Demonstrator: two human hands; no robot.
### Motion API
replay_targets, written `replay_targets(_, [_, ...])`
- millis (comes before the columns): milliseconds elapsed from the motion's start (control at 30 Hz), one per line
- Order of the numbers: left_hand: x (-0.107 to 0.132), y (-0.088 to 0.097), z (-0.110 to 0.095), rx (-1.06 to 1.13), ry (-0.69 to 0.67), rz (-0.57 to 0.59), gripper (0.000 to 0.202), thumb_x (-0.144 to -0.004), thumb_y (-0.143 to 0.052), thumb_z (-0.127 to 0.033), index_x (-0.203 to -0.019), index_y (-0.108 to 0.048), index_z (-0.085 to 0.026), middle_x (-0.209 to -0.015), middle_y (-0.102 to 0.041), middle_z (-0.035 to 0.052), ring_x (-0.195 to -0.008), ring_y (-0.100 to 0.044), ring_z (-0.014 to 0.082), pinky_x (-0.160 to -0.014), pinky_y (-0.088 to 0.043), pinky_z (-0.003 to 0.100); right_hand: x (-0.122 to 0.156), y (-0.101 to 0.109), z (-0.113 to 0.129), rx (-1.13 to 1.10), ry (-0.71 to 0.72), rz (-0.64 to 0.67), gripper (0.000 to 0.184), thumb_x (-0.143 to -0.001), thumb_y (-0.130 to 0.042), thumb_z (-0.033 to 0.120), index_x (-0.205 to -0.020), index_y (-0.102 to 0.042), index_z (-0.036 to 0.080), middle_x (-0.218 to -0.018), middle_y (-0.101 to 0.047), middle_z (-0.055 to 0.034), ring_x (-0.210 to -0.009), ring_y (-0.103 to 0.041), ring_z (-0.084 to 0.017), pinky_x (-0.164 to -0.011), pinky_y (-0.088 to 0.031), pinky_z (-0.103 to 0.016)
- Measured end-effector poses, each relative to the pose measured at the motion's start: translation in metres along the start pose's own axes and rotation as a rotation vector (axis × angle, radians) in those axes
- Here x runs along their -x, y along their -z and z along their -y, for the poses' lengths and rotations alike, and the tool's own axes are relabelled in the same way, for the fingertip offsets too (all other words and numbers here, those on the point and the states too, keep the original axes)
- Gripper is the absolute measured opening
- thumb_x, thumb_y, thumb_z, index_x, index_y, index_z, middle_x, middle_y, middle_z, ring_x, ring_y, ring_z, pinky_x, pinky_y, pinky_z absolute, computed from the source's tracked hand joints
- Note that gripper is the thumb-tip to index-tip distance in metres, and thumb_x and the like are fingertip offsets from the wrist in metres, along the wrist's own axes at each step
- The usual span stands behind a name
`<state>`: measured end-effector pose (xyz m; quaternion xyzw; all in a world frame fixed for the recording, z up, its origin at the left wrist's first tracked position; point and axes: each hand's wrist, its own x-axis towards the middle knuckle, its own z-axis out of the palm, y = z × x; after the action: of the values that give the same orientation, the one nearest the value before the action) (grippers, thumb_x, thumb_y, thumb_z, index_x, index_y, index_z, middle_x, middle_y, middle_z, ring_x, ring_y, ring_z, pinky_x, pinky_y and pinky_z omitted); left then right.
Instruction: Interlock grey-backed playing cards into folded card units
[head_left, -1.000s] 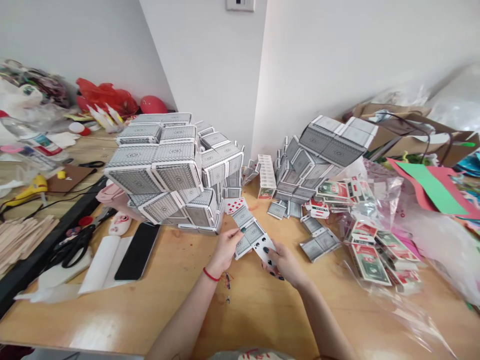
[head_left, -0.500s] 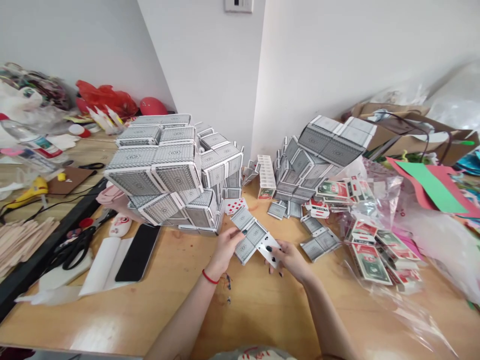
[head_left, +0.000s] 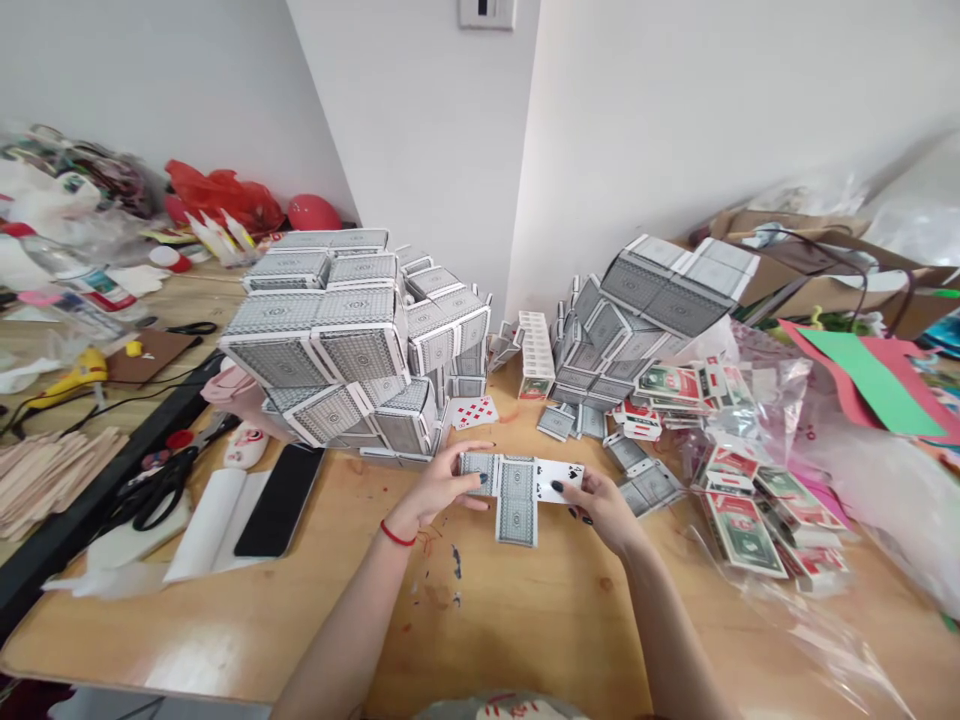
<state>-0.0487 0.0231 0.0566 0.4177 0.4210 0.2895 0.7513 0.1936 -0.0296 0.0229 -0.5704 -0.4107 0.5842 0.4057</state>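
Note:
Between my two hands a few joined playing cards (head_left: 517, 505) are held just above the table. Two show grey patterned backs, and the one on the right is face up with black spades. My left hand (head_left: 439, 490) pinches the left end, thumb on top. With thumb and fingers my right hand (head_left: 604, 508) grips the face-up card at the right end. Behind them a red diamond card (head_left: 474, 412) lies face up on the table, beside a large stacked structure of folded card blocks (head_left: 352, 340).
Another folded-card stack (head_left: 645, 290) stands at the back right. Boxed card decks (head_left: 742, 530) and clear plastic wrap lie to the right. On the left are a black phone (head_left: 279, 500), scissors (head_left: 161, 480), wooden sticks (head_left: 60, 475) and a yellow glue gun (head_left: 71, 378).
The joined cards have turned from a slant to lie level across my view. My left hand has moved to their left end, and my right hand has shifted right and slightly up.

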Motion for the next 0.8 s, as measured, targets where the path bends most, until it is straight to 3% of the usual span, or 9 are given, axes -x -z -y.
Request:
replay_targets(133, [-0.004,-0.005,0.005,0.022,-0.003,-0.094,0.042,-0.057,-0.070,-0.015,-0.097,-0.057,-0.015,-0.092,-0.060,0.0068,-0.077,-0.061,0.0191,-0.061,-0.055,0.037,0.001,0.000,0.004,0.014,0.040,0.044,0.032,-0.070,-0.059,0.045,-0.071,-0.044,0.018,-0.048,-0.045,0.0060,-0.038,-0.035,-0.005,-0.037,-0.024,-0.019])
replay_targets(233, [-0.009,-0.009,0.012,0.038,-0.001,-0.164,0.034,-0.055,-0.071,-0.017,-0.087,-0.060,-0.013,-0.079,-0.063,0.0050,-0.068,-0.060,0.0175,-0.057,-0.054,0.035,0.001,-0.002,0.008,0.011,0.063,0.115,0.031,-0.074,-0.053,0.048,-0.074,-0.040,0.019,-0.051,-0.051,0.0042,-0.035,-0.033,-0.005,-0.035,-0.022,-0.019])
replay_targets(467, [-0.012,-0.006,0.013,-0.116,-0.077,-0.213,0.019,-0.052,-0.070,-0.017,-0.069,-0.066,-0.010,-0.066,-0.065,0.0038,-0.059,-0.057,0.0130,-0.054,-0.046,0.022,-0.002,-0.008,0.006,0.027,0.026,0.085,0.033,-0.071,-0.055,0.047,-0.078,-0.036,0.021,-0.049,-0.040,0.0085,-0.039,-0.033,-0.005,-0.035,-0.022,-0.016])
replay_targets(800, [-0.013,-0.009,0.016,-0.112,-0.067,-0.222,0.016,-0.053,-0.070,-0.017,-0.066,-0.064,-0.011,-0.065,-0.065,0.0027,-0.059,-0.058,0.0134,-0.056,-0.045,0.024,0.001,-0.024,0.012,0.062,0.062,0.101,0.032,-0.074,-0.050,0.049,-0.078,-0.033,0.022,-0.051,-0.037,0.0089,-0.040,-0.032,-0.006,-0.037,-0.024,-0.017])
